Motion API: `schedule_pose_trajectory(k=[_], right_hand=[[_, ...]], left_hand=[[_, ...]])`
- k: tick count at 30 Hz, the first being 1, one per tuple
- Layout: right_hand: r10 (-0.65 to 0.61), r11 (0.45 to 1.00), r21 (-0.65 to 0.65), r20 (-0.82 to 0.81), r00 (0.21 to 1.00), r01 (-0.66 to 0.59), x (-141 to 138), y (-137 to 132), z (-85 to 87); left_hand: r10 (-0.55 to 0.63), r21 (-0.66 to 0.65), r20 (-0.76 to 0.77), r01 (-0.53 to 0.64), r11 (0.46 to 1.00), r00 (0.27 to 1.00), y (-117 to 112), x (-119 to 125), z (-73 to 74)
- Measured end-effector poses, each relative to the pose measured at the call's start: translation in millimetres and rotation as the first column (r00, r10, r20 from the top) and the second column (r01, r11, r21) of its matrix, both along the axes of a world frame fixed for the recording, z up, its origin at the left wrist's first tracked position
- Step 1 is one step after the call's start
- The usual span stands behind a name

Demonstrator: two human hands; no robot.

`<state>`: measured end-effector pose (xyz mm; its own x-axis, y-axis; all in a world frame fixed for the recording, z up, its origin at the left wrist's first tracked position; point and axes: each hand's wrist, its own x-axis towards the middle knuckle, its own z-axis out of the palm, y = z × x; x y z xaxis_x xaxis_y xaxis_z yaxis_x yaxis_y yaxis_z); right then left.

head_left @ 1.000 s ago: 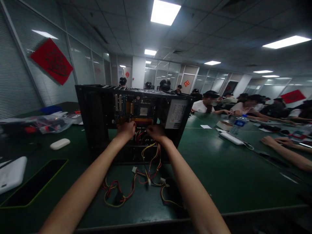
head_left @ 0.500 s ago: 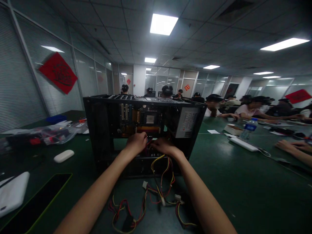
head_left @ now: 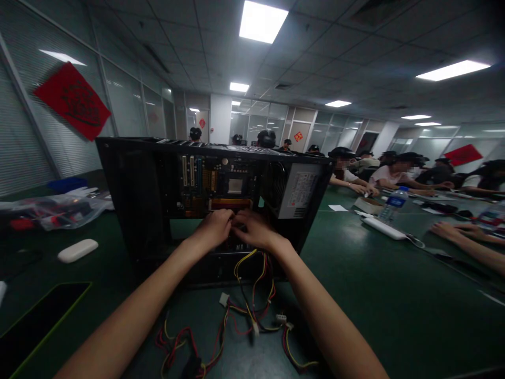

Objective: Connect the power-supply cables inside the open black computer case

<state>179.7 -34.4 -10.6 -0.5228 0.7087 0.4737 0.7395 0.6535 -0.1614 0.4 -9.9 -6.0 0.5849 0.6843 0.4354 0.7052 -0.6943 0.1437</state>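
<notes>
An open black computer case (head_left: 134, 205) stands on the green table in front of me. Inside it are a motherboard (head_left: 235, 185) and, at upper right, a power supply (head_left: 303, 192) with a label. My left hand (head_left: 215, 227) reaches in at the motherboard's lower edge, fingers curled inward. Close beside it, my right hand (head_left: 255, 230) has bent fingers meeting the left fingertips. Whatever lies between the fingers is hidden. Yellow, red and black power cables (head_left: 258, 300) hang over the case's lower rail onto the table, with white connectors at their ends.
On the left lie a plastic bag of parts (head_left: 59, 213), a blue tray (head_left: 67, 184), a white rounded case (head_left: 78, 250) and a dark green-edged mat (head_left: 47, 321). To the right are a water bottle (head_left: 393, 202) and a white power strip (head_left: 384, 229). Other people sit beyond.
The view has shifted and come slightly nearer the case. My hands have risen a little towards the motherboard's lower edge, and their fingers are closer together.
</notes>
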Motion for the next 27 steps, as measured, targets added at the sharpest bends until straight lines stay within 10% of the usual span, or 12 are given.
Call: schedule_pose_trajectory(k=[10, 19, 27], right_hand=[[0.13, 0.988, 0.072, 0.05, 0.99, -0.133, -3, 0, 5.6], [0.163, 0.986, 0.03, 0.025, 0.986, -0.164, -1, -2, 4.8], [0.151, 0.987, 0.042, 0.057, 0.987, -0.153, -1, 3, -2.0]], left_hand=[[-0.037, -0.043, 0.173, 0.045, 0.998, 0.984, 15, 0, -7.7], [0.215, -0.094, -0.034, -0.217, 0.972, 0.976, -4, 2, 4.0], [0.183, -0.085, -0.078, -0.19, 0.978, 0.98, -3, -2, 3.0]])
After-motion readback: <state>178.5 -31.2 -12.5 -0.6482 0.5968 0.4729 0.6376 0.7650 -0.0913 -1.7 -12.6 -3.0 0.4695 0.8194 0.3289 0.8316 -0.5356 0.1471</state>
